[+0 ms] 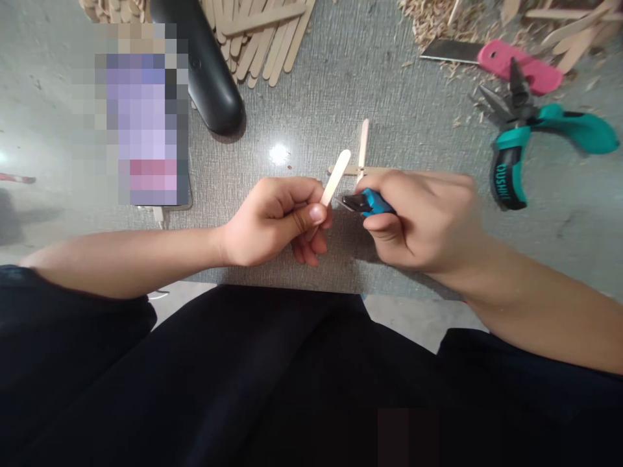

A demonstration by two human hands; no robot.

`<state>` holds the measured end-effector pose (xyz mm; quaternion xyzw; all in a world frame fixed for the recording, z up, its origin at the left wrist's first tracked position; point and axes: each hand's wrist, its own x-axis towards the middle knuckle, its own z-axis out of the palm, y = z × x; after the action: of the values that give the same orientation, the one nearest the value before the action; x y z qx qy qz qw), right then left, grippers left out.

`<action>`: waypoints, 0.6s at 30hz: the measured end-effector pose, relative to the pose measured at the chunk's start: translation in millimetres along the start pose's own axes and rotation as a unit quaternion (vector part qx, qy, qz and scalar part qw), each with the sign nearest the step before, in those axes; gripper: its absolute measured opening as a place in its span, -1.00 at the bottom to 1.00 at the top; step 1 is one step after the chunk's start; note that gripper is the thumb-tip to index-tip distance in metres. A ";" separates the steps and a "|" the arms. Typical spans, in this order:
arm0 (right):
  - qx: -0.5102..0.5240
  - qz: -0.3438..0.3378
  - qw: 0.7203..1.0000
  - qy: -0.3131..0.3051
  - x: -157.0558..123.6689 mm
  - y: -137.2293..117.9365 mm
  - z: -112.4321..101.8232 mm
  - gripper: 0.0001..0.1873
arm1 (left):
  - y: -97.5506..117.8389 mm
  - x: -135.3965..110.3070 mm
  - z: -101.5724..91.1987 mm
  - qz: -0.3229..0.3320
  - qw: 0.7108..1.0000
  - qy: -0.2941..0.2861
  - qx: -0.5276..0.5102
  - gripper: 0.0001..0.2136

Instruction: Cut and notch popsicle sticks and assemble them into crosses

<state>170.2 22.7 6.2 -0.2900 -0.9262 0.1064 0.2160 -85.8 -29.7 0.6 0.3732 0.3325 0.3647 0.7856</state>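
Between the thumb and fingers of my left hand [280, 224] is a wooden craft stick [337, 175], its rounded end pointing up and away from me. My right hand [423, 217] is wrapped round a blue utility knife [376, 202]. The knife's short blade points left, close beside the stick; whether it touches the wood I cannot tell. Just beyond my right hand, two craft sticks lie crossed on the table, one upright stick [363, 143] and one crosswise stick [345, 170] partly hidden by the hand.
A pile of craft sticks [272, 39] lies at the back, beside a black rounded case [214, 84]. At right are teal-handled pliers [516, 136], a pink cutter [520, 65] with its blade out, and wood shavings [433, 26]. A pixelated device [146, 123] with a cable lies left.
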 end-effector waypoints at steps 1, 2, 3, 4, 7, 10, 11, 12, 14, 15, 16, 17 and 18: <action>-0.008 0.001 1.000 0.000 -0.2 0.1 0.5 -0.26 | 0.4 0.0 0.1 -0.001 1.000 0.000 0.001 -0.45; -0.013 -0.003 1.000 0.002 -0.3 0.2 0.8 -0.25 | 0.7 0.1 0.1 -0.001 1.000 -0.001 0.003 -0.45; -0.016 -0.006 1.000 0.002 -0.3 0.3 1.2 -0.25 | 1.0 0.2 0.1 0.000 1.000 -0.001 0.004 -0.44; -0.016 -0.010 1.000 0.003 -0.3 0.3 1.4 -0.26 | 1.2 0.3 0.1 0.001 1.000 -0.001 0.005 -0.44; -0.008 -0.011 1.000 0.011 -0.2 -0.1 2.1 -0.27 | 1.2 0.4 -0.3 0.008 1.000 -0.002 0.006 -0.46; -0.012 -0.014 1.000 0.013 -0.3 -0.6 2.1 -0.28 | 0.7 0.4 -0.8 0.009 1.000 -0.005 0.004 -0.48; -0.012 -0.018 1.000 0.015 -0.2 -0.7 1.8 -0.28 | 0.7 0.4 -0.8 0.008 1.000 -0.005 0.005 -0.47; -0.011 -0.025 0.999 0.021 -0.1 -0.9 1.3 -0.29 | 0.8 0.4 -0.9 0.007 1.000 -0.005 0.007 -0.47; -0.008 -0.030 0.999 0.021 0.1 -1.3 -0.5 -0.31 | 1.3 0.3 -0.8 0.007 1.000 -0.005 0.010 -0.46; -0.009 -0.025 1.000 0.009 0.1 -1.7 -1.6 -0.31 | 1.7 0.2 -0.7 0.008 1.000 -0.005 0.013 -0.46; -0.012 -0.018 1.000 -0.007 -0.1 -2.1 -2.7 -0.29 | 2.1 0.0 -0.5 0.008 1.000 -0.004 0.018 -0.45; -0.018 -0.008 1.000 -0.023 -0.3 -2.5 -3.6 -0.26 | 2.6 -0.3 -0.3 0.006 1.000 -0.003 0.025 -0.44; -0.022 -0.002 0.999 -0.040 -0.7 -3.0 -4.1 -0.23 | 3.0 -0.6 -0.1 0.003 0.999 -0.004 0.033 -0.43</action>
<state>171.1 20.2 10.6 -0.2884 -0.9368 0.0972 0.1724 -87.1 -28.8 3.2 0.4016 0.3406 0.3546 0.7727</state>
